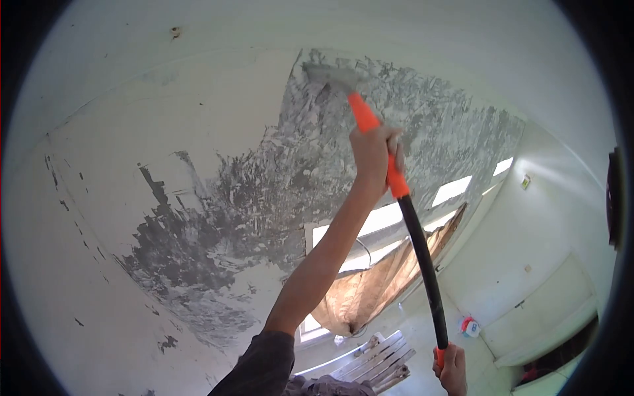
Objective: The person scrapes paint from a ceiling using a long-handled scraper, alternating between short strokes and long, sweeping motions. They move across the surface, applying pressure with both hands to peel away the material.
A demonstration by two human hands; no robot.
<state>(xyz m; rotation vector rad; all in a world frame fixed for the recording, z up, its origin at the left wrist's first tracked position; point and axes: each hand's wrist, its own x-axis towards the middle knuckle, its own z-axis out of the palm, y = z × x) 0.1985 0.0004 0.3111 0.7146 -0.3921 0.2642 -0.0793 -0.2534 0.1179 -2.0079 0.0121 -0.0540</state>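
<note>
A long-handled scraper [421, 247] with orange grips and a black shaft slants up across the view. Its broad metal blade [333, 76], slightly blurred, is at the patchy grey wall [343, 138], near the upper edge of the stripped area; whether it touches is hard to tell. My left hand [374, 153] wraps round the upper orange grip, below the blade, with the arm stretched up. Low on the right, my right hand [452, 373] is closed round the orange end of the handle. Pale coating [218, 99] covers the wall left of the blade.
A bright window [380, 221] with a brown cloth [360, 297] hanging over it lies behind my left arm. Below stands a slatted wooden pallet [380, 363]. A red and white container [469, 327] is on the right, near a white door [545, 310].
</note>
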